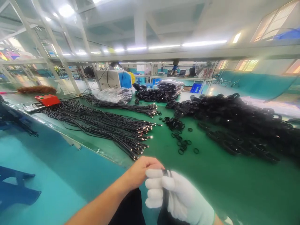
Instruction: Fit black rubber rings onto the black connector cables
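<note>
My right hand, in a white glove, is closed around a coiled black cable. Narrow black bands of it show between the gloved fingers and below them. Bare and curled, my left hand meets the top of the coil from the left; its fingertips are partly hidden behind the glove. Both hands are together at the near edge of the green table. Just beyond them lies a spread of straight black cables with shiny metal connectors at their right ends.
Small black rings lie mid-table. A large heap of coiled black cables covers the right side, with bagged bundles at the back. A red box with buttons stands at left. A blue stool is on the floor.
</note>
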Available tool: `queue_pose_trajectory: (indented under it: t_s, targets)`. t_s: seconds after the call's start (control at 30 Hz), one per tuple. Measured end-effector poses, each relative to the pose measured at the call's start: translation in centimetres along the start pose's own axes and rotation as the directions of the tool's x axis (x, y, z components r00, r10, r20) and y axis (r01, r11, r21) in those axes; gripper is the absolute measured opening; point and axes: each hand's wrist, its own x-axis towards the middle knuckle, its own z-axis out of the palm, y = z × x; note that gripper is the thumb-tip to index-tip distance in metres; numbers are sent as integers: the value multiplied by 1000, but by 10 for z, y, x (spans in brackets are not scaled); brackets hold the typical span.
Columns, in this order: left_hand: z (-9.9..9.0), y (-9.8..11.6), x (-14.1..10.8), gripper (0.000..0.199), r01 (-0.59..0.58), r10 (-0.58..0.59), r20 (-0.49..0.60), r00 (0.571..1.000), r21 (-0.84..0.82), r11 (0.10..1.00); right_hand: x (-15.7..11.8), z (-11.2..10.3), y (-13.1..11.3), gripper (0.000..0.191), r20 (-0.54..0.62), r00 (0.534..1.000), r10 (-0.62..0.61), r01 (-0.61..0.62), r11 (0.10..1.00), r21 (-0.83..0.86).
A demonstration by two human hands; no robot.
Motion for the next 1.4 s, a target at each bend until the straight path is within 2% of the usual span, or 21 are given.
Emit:
queue_pose_trajectory:
  t_s: [0.07, 0.13, 0.17, 0.23, 0.3, 0.37, 0.43, 0.6, 0.73, 0.8, 0.87, 0.97, 1.07, 1.13, 1.23, 1.3, 1.33, 1.4]
  targets:
    - [12, -9, -8, 20, 65, -65, -9, 998, -15, 998, 1, -3, -1, 35, -108, 987, -117, 120, 992, 25]
    - [21, -17, -18, 21, 97, -80, -90, 993, 204, 974, 1, -6, -7, 36, -209, 958, -198, 210, 977, 33]
    - [25, -19, -23, 22, 123, -69, -155, 986, 379, 917, 0, -8, -11, 36, -244, 941, -236, 248, 969, 19]
    - [33, -22, -30, 22, 197, 3, -271, 963, 706, 680, -2, -12, -21, 37, -294, 907, -301, 312, 950, -12]
    - [39, -21, -34, 24, 223, 96, -293, 951, 869, 441, -5, -15, -29, 35, -330, 872, -362, 369, 929, -45]
    - [45, -18, -35, 22, 177, 189, -244, 951, 933, 313, -6, -16, -34, 33, -359, 847, -392, 394, 916, -72]
    - [49, -15, -34, 18, 106, 295, -184, 938, 960, 259, -7, -15, -35, 34, -375, 837, -398, 392, 915, -95]
    - [48, -6, -29, 23, -69, 488, -39, 872, 977, 202, -9, -13, -33, 44, -422, 830, -364, 309, 931, -194]
    - [38, 1, -24, 22, -226, 501, 112, 858, 959, 173, -11, -12, -33, 42, -460, 827, -324, 233, 941, -244]
    - [29, 7, -19, 18, -286, 516, 179, 837, 949, 134, -11, -11, -33, 38, -423, 853, -307, 189, 936, -297]
    - [17, 14, -12, 16, -353, 533, 250, 809, 930, 99, -10, -9, -32, 29, -317, 915, -248, 133, 929, -344]
    - [-3, 24, 1, 17, -481, 536, 352, 768, 868, 120, -9, -4, -31, 21, -134, 982, -133, 83, 942, -325]
    - [-15, 28, 13, 14, -571, 526, 396, 753, 789, 224, -9, -5, -28, 30, -53, 997, -54, 39, 965, -258]
    - [-16, 28, 18, 11, -606, 517, 414, 749, 743, 284, -10, -10, -25, 35, -60, 998, -11, -2, 976, -217]
    - [-13, 31, 20, 12, -614, 518, 430, 739, 746, 258, -10, -20, -20, 31, -149, 989, 19, -47, 981, -186]
    - [-11, 36, 21, 18, -568, 464, 414, 783, 779, 265, -10, -26, -17, 28, -182, 983, 31, -60, 986, -157]
    - [-12, 39, 22, 18, -536, 413, 395, 821, 782, 318, -10, -28, -15, 29, -174, 984, 42, -65, 990, -128]
    - [-15, 41, 26, 12, -456, 272, 366, 890, 710, 537, -11, -30, -12, 32, -132, 989, 64, -71, 996, -45]
